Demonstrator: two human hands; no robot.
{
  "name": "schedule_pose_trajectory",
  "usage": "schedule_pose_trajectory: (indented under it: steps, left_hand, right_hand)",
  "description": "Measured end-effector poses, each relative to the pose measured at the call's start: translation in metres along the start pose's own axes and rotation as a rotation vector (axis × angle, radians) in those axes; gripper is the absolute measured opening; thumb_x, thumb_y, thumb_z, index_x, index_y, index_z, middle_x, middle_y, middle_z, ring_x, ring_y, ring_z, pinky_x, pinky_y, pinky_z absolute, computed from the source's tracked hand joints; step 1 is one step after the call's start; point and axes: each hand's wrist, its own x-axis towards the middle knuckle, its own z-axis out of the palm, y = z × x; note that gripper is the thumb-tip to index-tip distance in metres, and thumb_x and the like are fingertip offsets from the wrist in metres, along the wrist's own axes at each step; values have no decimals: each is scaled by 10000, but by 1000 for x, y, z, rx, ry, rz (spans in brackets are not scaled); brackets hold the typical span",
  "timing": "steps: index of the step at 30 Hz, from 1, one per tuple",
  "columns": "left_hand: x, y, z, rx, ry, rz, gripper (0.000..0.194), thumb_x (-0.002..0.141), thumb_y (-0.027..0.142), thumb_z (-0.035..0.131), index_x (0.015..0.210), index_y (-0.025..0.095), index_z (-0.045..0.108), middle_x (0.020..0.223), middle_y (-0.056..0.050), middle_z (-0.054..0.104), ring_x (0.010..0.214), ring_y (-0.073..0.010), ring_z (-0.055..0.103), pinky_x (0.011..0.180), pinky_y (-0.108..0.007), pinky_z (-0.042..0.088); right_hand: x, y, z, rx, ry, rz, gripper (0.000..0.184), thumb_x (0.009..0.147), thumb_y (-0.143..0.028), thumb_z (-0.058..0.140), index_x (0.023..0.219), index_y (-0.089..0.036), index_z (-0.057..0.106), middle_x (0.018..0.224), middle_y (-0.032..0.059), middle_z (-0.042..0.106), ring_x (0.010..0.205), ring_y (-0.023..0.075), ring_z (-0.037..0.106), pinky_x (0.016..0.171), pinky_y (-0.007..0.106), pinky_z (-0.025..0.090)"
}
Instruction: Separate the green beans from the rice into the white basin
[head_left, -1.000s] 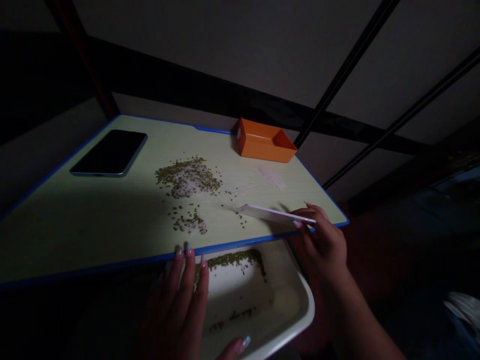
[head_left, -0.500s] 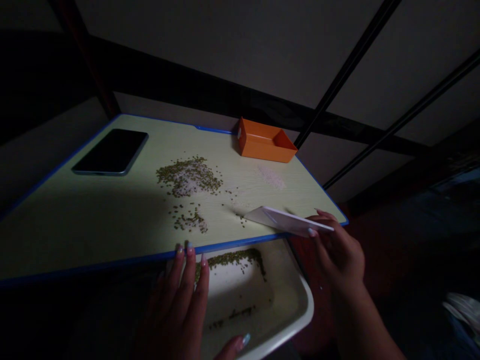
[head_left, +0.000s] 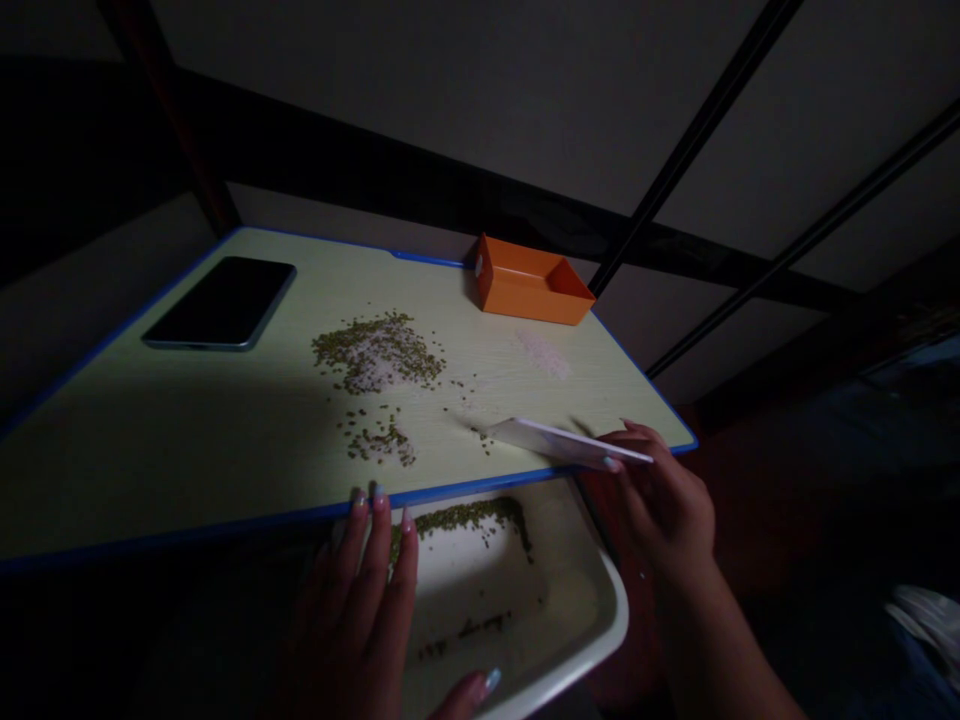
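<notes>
My right hand (head_left: 664,495) pinches a flat white card-like scraper (head_left: 562,443), tilted low over the table's front right, its far edge near a few stray green beans (head_left: 482,438). My left hand (head_left: 375,600) lies with fingers apart over the left part of a white basin (head_left: 615,620), fingertips at the table's blue edge. Inside the basin, small green beans (head_left: 480,515) line the far side. On the table sits a pile of green beans mixed with white grains (head_left: 379,352). A smaller cluster (head_left: 381,440) lies nearer the edge.
An orange open box (head_left: 534,290) stands at the table's back right, with a patch of white grains (head_left: 544,354) before it. A dark-screened tablet (head_left: 221,303) lies at the left. The pale table (head_left: 247,430) has a blue rim; panelled doors rise behind.
My right hand has shifted slightly left with the white scraper, which now shows a thinner, more edge-on face. My left hand and the bean piles look unchanged.
</notes>
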Motion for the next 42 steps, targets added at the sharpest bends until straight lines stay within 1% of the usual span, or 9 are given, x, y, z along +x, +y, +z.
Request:
schedule_pose_trajectory:
  steps: [5,9,11,16,21,26,33,37,42]
  left_hand:
    - [-2,0,0,-5,-5,-4,968,758,632,573,1480,57,278,1576,-241,313,1494,-382,222,1064,-521,414]
    - [-1,-1,-1,-24,-4,-13,973,746,616,599,1481,66,277,1575,-243,311,1482,-405,244,1078,-547,403]
    - [-1,-1,-1,-30,6,-9,981,741,621,599,1483,68,273,1578,-247,302,1478,-411,251,1074,-555,406]
    - [0,-1,0,-24,-6,-6,958,757,606,588,1480,60,278,1577,-246,306,1486,-393,239,1056,-539,428]
    - [1,0,1,-34,2,-14,973,758,638,574,1486,68,269,1564,-247,331,1472,-405,268,1052,-552,424]
    - [-2,0,-1,-27,2,-43,970,773,654,550,1496,81,250,1568,-243,331,1475,-400,270,1036,-540,437]
    - [0,-1,-1,-14,-15,-11,992,761,662,566,1486,57,263,1563,-262,329,1478,-409,256,1040,-542,429]
    - [-1,-1,0,-36,-12,-23,960,767,610,581,1495,79,249,1572,-247,320,1482,-407,247,1041,-554,427]
    - [-2,-1,-2,-25,-12,-15,962,774,626,567,1489,64,256,1565,-255,325,1477,-409,257,1017,-546,443]
  right_hand:
    - [-3,-5,-5,9,-16,-11,172,908,-100,555,995,-230,626,896,2,702,833,145,662,1034,415,439]
    - [0,-9,-5,4,-31,-44,179,907,-92,553,999,-228,625,901,5,705,836,143,669,1032,417,432]
    - [2,-10,-3,2,-40,-53,173,906,-89,549,987,-225,621,897,7,705,839,145,673,1023,420,433]
    - [5,-13,0,-8,-59,-86,158,893,-82,555,955,-219,602,881,12,700,845,155,677,1014,437,431]
    - [4,-13,-1,-29,-69,-109,184,880,-65,535,964,-218,594,894,20,705,857,164,684,1017,457,421]
    - [1,-8,-1,-60,-40,-84,180,874,-75,541,958,-223,600,902,20,715,845,174,690,1005,468,440]
    - [1,-11,2,-25,-10,-82,187,864,-77,563,958,-230,616,883,18,725,814,184,695,999,492,454]
    - [3,-17,4,5,-41,-102,233,867,-56,552,999,-237,618,893,13,734,833,179,697,1022,499,428]
    - [3,-18,7,-3,-54,-102,245,872,-54,553,1018,-238,620,913,9,736,861,174,696,1029,488,416]
